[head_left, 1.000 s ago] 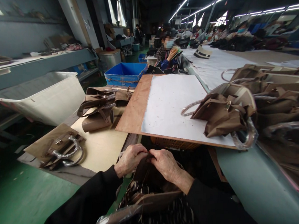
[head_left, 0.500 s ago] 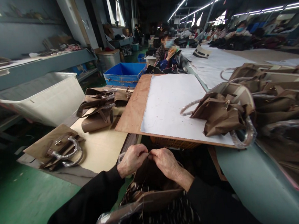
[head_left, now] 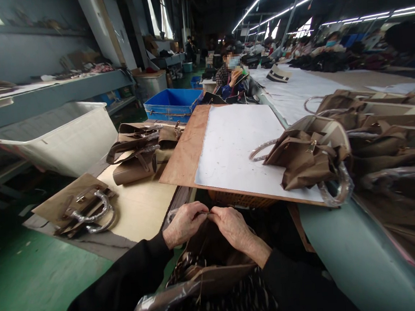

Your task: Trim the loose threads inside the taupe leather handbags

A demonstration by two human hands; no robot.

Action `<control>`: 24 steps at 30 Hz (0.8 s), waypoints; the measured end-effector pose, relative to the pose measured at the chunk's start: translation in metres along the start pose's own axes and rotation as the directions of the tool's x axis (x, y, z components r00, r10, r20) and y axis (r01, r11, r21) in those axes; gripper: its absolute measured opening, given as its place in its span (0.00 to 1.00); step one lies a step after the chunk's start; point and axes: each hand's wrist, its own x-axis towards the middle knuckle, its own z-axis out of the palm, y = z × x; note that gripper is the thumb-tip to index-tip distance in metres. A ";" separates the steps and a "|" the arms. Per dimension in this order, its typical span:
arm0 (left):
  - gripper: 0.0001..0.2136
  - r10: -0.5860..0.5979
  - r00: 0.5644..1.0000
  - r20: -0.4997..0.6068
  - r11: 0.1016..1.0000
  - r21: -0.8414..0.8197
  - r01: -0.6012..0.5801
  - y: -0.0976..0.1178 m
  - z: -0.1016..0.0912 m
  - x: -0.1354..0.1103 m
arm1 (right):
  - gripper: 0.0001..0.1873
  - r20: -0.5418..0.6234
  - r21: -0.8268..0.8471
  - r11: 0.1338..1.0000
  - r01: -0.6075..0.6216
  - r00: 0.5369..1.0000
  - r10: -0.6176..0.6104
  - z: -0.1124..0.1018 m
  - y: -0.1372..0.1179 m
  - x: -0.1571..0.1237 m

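Observation:
A brown handbag (head_left: 221, 243) rests open on my lap. One of its handles (head_left: 165, 300), wrapped in clear plastic, lies toward me. My left hand (head_left: 186, 223) and my right hand (head_left: 234, 225) meet at the bag's far upper edge, fingertips pinched together almost touching. Both appear closed on a small part of that edge; the exact piece is hidden by the fingers. A bit of clear plastic shows just left of my left hand.
Ahead is a wooden board (head_left: 184, 164) with white paper (head_left: 235, 139); a brown bag (head_left: 304, 152) sits on its right. More bags (head_left: 389, 146) are piled at right. Bag parts (head_left: 135, 151) and another bag (head_left: 89, 203) lie left. Beyond stand a blue bin (head_left: 172, 103), white tub (head_left: 66, 138) and masked co-worker (head_left: 232, 74).
Both hands stay pinched at the same spot, with only a slight shift of the fingers. The right hand's fingertips have edged a little. The bag on my lap is nearly unmoved.

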 end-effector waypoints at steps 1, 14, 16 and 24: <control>0.09 0.007 1.000 0.006 1.000 -0.004 -0.007 0.000 0.000 0.000 | 0.17 0.000 0.029 1.000 0.002 1.000 -0.002 -0.001 0.001 -0.001; 0.08 -0.057 0.997 0.056 0.993 -0.104 0.063 -0.006 0.001 0.000 | 0.10 0.025 0.060 0.998 0.021 0.999 -0.022 -0.009 -0.001 -0.011; 0.08 -0.068 0.996 0.050 0.991 -0.113 0.073 -0.006 0.001 0.000 | 0.12 0.022 0.025 0.999 0.037 0.999 -0.038 -0.011 -0.003 -0.012; 0.06 -0.015 1.000 0.012 1.000 -0.021 0.015 0.000 0.004 0.002 | 0.17 0.044 -0.026 0.999 0.039 0.998 -0.038 -0.014 -0.001 -0.009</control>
